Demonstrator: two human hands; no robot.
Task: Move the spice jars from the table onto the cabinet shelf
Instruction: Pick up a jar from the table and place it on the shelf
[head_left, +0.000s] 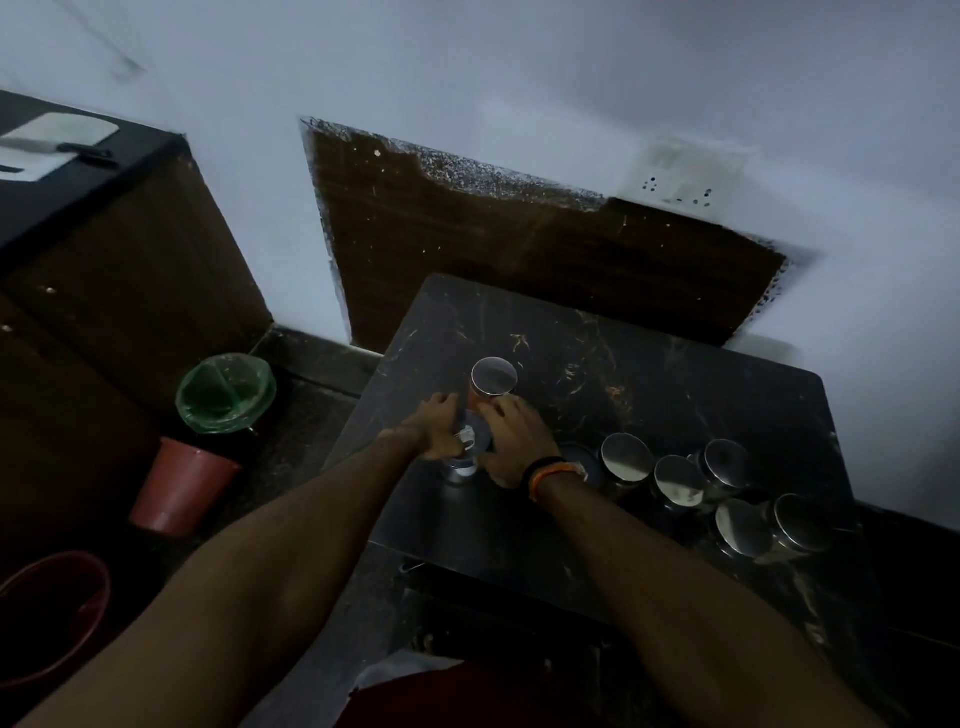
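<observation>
Several steel-lidded spice jars stand on a dark marble table. One jar near the table's left edge sits between both hands: my left hand wraps its left side and my right hand presses its right side. Just beyond them stands another jar with reddish contents. A cluster of jars lines the right front part of the table, one of them partly hidden behind my right wrist. The room is dim.
A wooden cabinet with a dark top stands at the left. On the floor beside the table are a bin with a green liner, a red cup-shaped pot and a red bucket. A wall socket is behind.
</observation>
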